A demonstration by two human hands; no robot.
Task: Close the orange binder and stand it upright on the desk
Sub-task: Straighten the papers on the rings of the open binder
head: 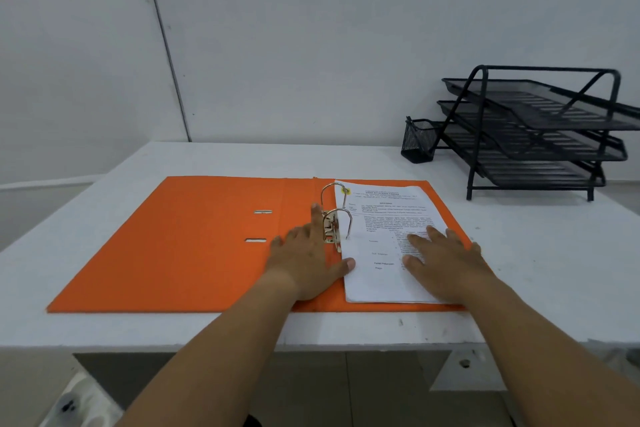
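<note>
The orange binder (194, 246) lies wide open and flat on the white desk (536, 253), mid-frame. Its metal rings (334, 215) appear shut over a printed paper stack (384, 243) on the right-hand cover. The left hand (304, 260) rests flat, fingers spread, beside the rings; the right hand (446, 260) presses open-palmed on the paper, gripping nothing.

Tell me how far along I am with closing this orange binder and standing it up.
Early. Done: the paper stack sits on the ring mechanism, whose rings look closed. In hand: your left hand lies flat beside the rings and your right hand presses on the pages. Left: the orange binder lies fully open and flat on the desk, so the cover must be folded over and the binder stood upright.
</note>
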